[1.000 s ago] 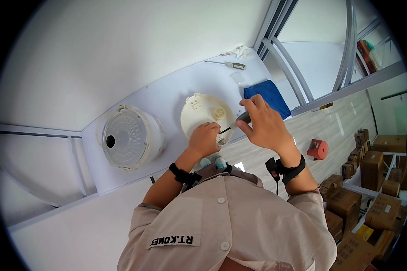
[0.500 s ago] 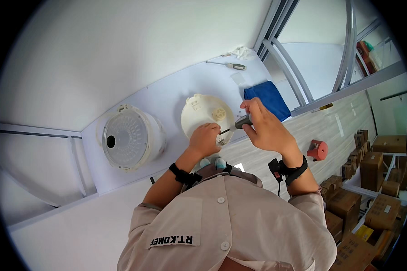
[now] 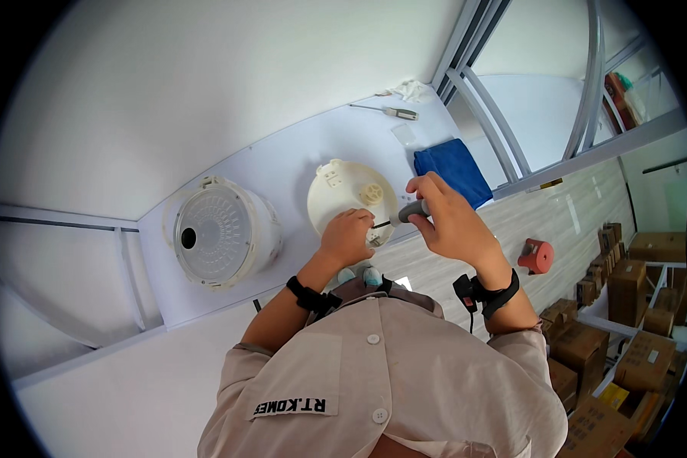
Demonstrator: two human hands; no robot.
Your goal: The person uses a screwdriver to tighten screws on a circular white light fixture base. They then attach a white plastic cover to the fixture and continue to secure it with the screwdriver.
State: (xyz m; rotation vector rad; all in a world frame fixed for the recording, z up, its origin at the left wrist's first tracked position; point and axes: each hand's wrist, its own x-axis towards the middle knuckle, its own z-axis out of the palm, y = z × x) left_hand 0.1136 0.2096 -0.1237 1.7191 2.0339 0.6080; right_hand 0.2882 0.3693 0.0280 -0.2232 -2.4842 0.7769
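A round cream plastic cover [image 3: 336,202] lies hollow side up near the table's front edge, a ribbed round fitting [image 3: 371,194] standing inside it. At its near edge my left hand [image 3: 348,235] is closed on the rim, fingertips over the inside. My right hand [image 3: 458,220] grips the grey handle of a screwdriver [image 3: 411,212]. The dark shaft slants down and left to the cover's near right part, beside my left fingers. What its tip touches is too small to make out.
On the left of the white table [image 3: 282,153] stands a large white round appliance body [image 3: 215,235]. A folded blue cloth [image 3: 454,169] lies right of the cover, with a second screwdriver [image 3: 401,113] and crumpled white tissue [image 3: 411,90] behind. A red stool [image 3: 537,256] and cardboard boxes [image 3: 580,343] stand right.
My right hand and the screwdriver handle have shifted very slightly, the fingers turned a little around the handle. My left hand keeps its place on the cover.
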